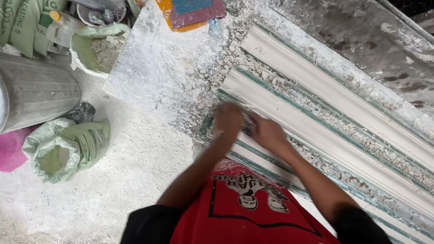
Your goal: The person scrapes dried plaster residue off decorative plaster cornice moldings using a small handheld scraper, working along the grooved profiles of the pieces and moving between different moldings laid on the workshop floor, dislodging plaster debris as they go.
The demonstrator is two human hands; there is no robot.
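Note:
Long white plaster moulding strips (316,122) lie side by side in green-edged moulds on a plaster-crusted table (158,68). Both my hands rest on the near end of one strip. My left hand (227,119) is blurred and presses down on the strip's end. My right hand (266,132) lies just beside it on the same strip, fingers pointing left. Whether either hand grips a small tool is hidden by the blur. My red shirt fills the bottom of the view.
Plaster crumbs (235,49) are scattered between the strips. On the dusty floor to the left stand a grey metal drum (36,90) and two open pale green sacks (63,147) (97,47). A red and orange board (192,11) lies at the table's far end.

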